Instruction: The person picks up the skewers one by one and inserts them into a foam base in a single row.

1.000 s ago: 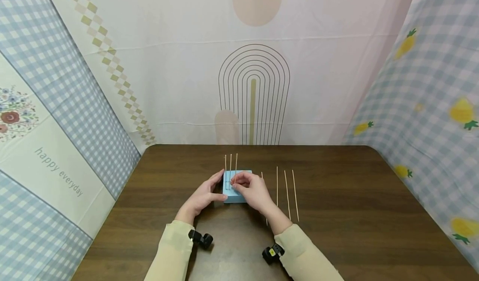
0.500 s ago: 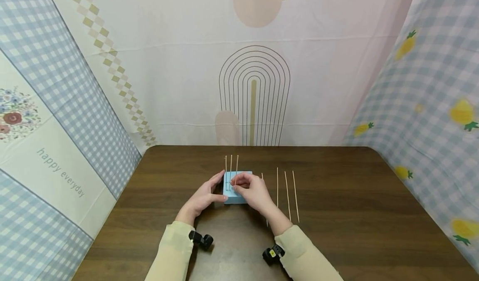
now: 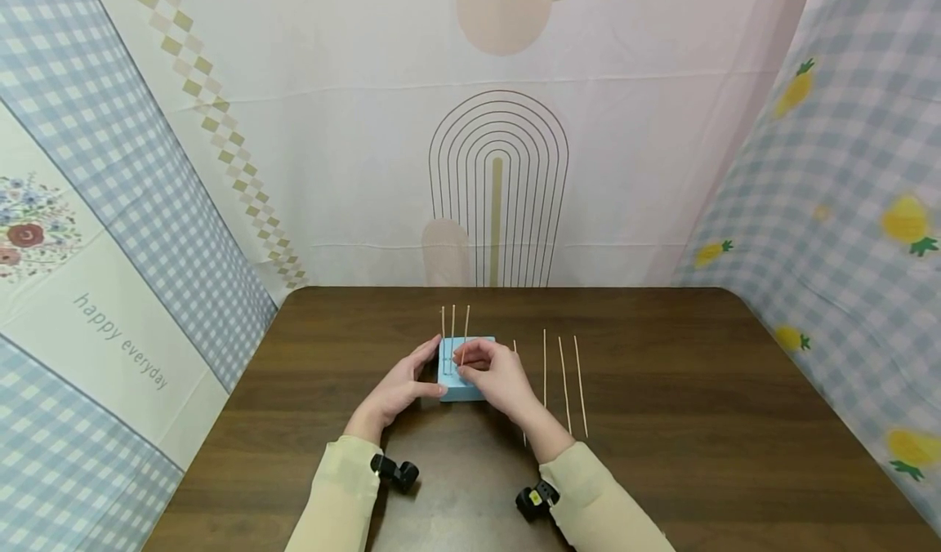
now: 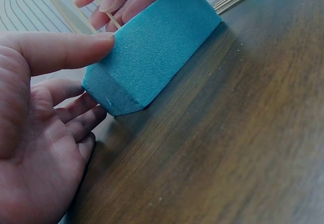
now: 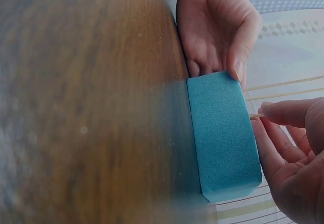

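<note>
A light blue foam block [image 3: 461, 393] lies on the table, held at its left side by my left hand [image 3: 399, 385]. The thumb presses the near left corner, and the fingers reach along the left side, as the left wrist view shows. Two thin wooden sticks [image 3: 452, 323] stand upright in the block's left part. Just right of them, my right hand [image 3: 503, 372] pinches a third stick [image 3: 466, 323] between thumb and fingers, low down at the block's top. This stick leans slightly right. In the right wrist view, its lower end meets the block [image 5: 223, 133].
Several more sticks [image 3: 564, 380] lie roughly parallel on the brown wooden table [image 3: 662, 389], right of the block. One of them [image 3: 515, 345] passes partly behind the right hand and wrist. A patterned cloth [image 3: 367, 209] hangs behind the table.
The top of the pinched stick has tipped slightly to the right. Both hands and the block stay in nearly the same place.
</note>
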{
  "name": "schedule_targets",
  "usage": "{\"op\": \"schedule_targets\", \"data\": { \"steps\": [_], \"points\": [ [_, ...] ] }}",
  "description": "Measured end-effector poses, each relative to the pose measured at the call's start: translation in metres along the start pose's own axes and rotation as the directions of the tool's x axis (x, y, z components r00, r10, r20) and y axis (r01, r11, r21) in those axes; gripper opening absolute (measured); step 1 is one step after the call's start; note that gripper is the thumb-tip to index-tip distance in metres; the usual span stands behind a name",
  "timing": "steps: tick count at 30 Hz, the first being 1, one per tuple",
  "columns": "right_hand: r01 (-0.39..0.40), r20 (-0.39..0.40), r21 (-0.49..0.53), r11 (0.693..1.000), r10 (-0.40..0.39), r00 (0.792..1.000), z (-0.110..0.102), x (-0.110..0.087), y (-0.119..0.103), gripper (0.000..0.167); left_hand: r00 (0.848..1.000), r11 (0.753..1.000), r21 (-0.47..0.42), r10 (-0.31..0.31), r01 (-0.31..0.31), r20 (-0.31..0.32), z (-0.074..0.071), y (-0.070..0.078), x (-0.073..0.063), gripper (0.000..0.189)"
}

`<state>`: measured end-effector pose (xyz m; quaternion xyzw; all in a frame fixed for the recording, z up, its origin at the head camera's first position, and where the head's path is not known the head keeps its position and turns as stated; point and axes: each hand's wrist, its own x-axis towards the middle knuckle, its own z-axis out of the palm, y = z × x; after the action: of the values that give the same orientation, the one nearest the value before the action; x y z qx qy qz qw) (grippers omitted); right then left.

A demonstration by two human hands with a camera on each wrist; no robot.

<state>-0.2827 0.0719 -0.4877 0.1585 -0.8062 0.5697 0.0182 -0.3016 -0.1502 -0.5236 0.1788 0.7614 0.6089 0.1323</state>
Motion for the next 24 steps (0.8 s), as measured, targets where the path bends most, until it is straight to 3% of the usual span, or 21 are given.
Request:
{"op": "schedule_targets", "data": {
  "steps": [13,24],
  "points": [
    [-0.031,0.030,0.061,0.998,0.029,0.999,-0.008,-0.002,-0.002,0.028,1.000,1.000,0.004,-0.013,0.013,-0.004,0.001,-0.003,-0.001,0.097],
    [-0.049,0.029,0.076,0.996,0.047,0.998,-0.049,-0.011,-0.010,0.035,1.000,1.000,0.002,-0.021,0.021,-0.014,0.001,-0.003,0.000,0.098]
  ]
}}
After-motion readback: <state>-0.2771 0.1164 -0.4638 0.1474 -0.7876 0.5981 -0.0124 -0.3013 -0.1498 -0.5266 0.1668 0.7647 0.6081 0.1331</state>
